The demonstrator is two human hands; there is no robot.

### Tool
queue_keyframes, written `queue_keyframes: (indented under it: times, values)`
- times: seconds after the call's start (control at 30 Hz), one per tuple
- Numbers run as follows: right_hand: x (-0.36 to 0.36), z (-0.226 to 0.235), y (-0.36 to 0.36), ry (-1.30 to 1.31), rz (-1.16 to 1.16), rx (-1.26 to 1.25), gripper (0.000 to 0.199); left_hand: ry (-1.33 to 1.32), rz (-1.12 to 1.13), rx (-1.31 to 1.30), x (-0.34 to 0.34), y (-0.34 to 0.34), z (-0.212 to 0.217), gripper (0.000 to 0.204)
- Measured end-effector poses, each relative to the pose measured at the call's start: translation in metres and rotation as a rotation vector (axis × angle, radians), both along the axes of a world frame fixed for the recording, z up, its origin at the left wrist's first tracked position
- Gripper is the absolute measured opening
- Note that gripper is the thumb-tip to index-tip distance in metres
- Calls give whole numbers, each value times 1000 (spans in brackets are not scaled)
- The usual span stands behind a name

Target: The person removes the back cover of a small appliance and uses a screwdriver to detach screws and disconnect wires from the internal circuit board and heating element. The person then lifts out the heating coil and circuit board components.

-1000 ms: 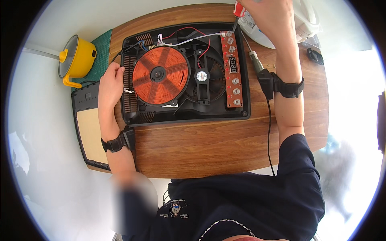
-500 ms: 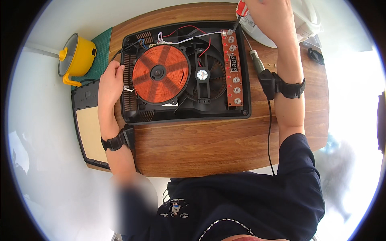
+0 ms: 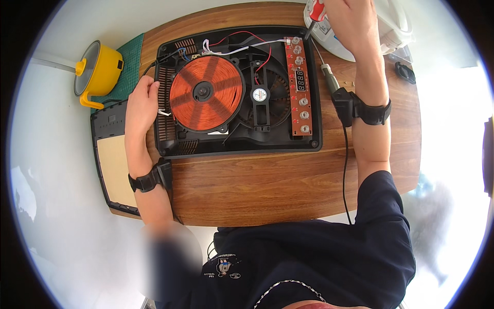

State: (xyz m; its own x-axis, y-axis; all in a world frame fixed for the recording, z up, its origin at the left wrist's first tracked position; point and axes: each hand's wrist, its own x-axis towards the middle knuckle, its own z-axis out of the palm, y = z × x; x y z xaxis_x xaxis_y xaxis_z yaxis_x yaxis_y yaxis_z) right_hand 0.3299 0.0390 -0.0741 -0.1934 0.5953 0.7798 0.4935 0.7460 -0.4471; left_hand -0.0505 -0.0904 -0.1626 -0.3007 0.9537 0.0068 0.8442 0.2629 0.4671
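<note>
An opened induction cooker base lies on the table, its copper coil at left and its fan beside it. A brown circuit board with a small display runs down its right side. My right hand is closed around the red-and-white handle of a screwdriver. The shaft points down at the base's upper right corner; whether the tip touches anything is unclear. My left hand grips the base's left rim, its fingers curled at the vented edge.
A yellow pot stands on a green mat at far left. The cooker's top panel lies under my left forearm. Beside the base's right edge is a grey-handled tool. A white appliance stands at the back right.
My right hand and the screwdriver have shifted slightly right, away from the circuit board's top end. The board has moved very slightly within the base. My left hand stays put.
</note>
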Motion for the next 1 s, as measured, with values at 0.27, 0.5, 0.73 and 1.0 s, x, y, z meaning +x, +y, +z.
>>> queue_keyframes:
  times: [0.27, 0.5, 0.73, 1.0]
  values:
    - [-12, 20, -49, 192, 50, -72, 14, 14, -29, 31, -12, -17, -5, 23]
    - [-41, 21, -68, -452, 9, -246, 17, -36, -58, 51, -43, -54, 3, 25]
    - [-64, -30, -86, -908, -167, -306, 18, -96, -74, 57, -88, -93, 5, 27]
    - [-97, -60, -118, -1081, -353, -244, 17, -134, -98, 85, -122, -119, -11, 29]
